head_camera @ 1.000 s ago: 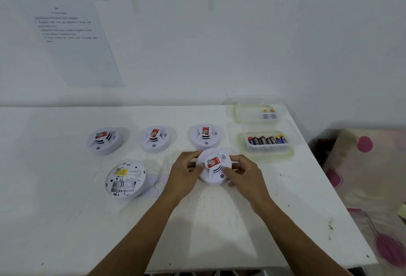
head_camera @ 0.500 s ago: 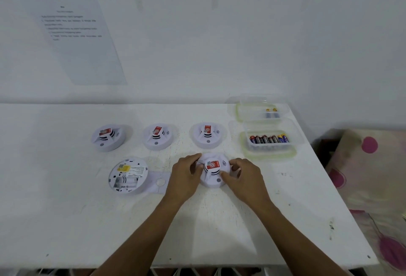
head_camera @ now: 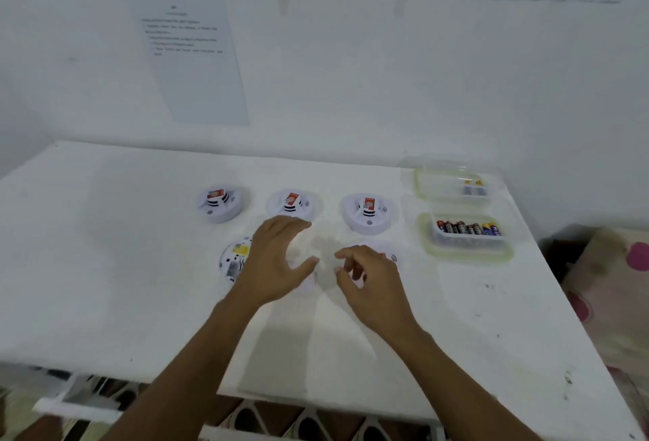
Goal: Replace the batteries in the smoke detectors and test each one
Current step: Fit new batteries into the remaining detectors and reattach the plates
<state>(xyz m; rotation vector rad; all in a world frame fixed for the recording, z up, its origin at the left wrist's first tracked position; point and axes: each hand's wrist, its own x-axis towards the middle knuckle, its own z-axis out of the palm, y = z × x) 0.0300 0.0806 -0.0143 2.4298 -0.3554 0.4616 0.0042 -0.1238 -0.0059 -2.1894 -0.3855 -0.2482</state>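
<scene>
We see our left hand (head_camera: 277,261) spread flat and our right hand (head_camera: 375,282) loosely curled, both holding nothing, at the centre of the table (head_camera: 105,265). The right hand half hides one smoke detector (head_camera: 391,258), and the left hand partly covers an overturned detector (head_camera: 233,261). Above them stands a row of three detectors (head_camera: 293,203), with the battery tray (head_camera: 467,254) at right.

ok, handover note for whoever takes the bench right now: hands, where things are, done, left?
Left hand: open, empty, over the opened detector, which lies back-up at front left.
Right hand: fingers loosely curled, empty, above the front detector, face-up on the table.
Back-row detectors: three, face-up.
Batteries lie in the near tub at right; two more in the far tub.
Done: one unit opened. Left: unclear which are refitted or tested; check all five.
</scene>
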